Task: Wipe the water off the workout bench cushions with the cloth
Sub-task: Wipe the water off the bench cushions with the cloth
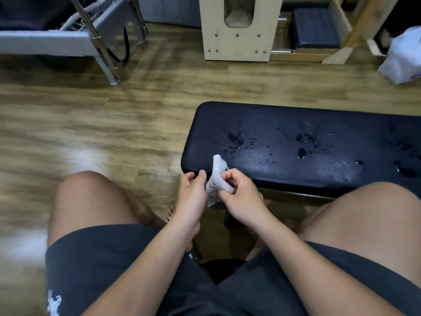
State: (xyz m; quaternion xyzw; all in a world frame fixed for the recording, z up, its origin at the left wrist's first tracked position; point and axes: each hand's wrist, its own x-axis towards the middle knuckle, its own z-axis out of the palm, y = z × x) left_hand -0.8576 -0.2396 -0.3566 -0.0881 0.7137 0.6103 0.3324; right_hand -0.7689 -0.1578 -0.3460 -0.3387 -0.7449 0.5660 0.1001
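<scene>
Left hand point(192, 197) & right hand point(239, 195): fingers pinch cloth point(216, 176) btwn them, at cushion point(284, 119) near-left edge. Water point(237, 137) lies ahead-right, spread along cushion's long axis; right hand nearer, so wipe prob. runs rightward.

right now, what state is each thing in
cloth: bunched, held above the cushion's near edge, not wiping
bench cushion: wet, drops and small puddles across its top
right hand: pinches the cloth
left hand: fingers curled at the cloth's edge, grip unclear
</scene>
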